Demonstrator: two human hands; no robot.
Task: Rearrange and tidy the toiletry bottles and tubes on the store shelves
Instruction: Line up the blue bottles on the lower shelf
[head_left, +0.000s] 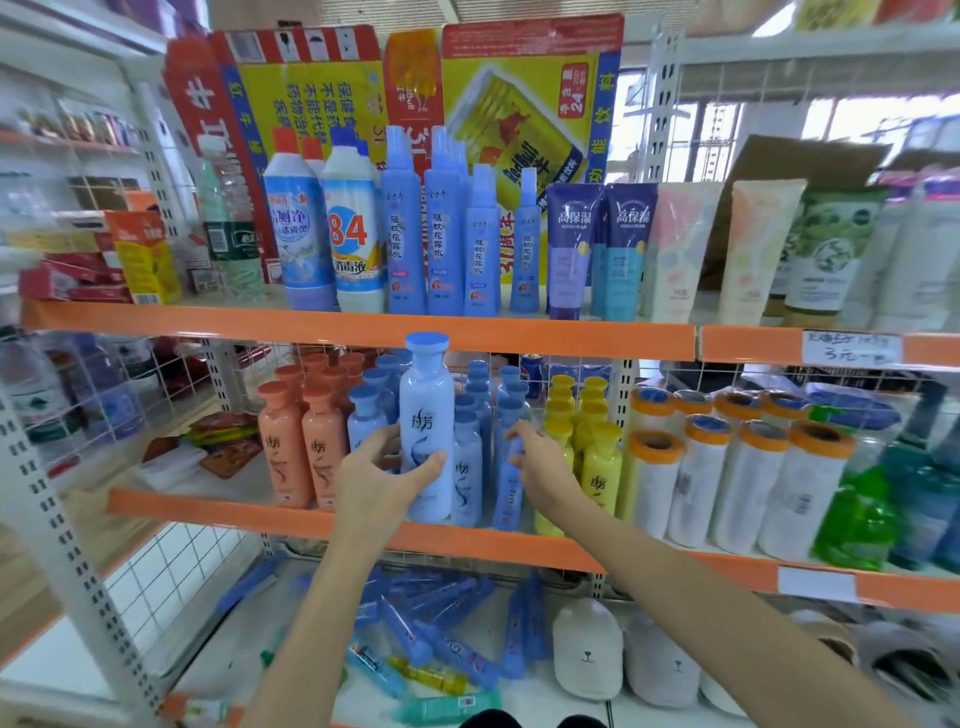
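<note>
The left hand (382, 480) grasped a tall blue bottle (427, 431) raised at the middle shelf's (218, 512) front edge; the right hand (540, 467) pinched a neighbouring smaller blue bottle (508, 488) standing there.

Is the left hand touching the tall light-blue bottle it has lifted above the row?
Touching. In the head view, the left hand wraps the light-blue bottle, thumb across its front and fingers behind its left side, with no gap.
</note>
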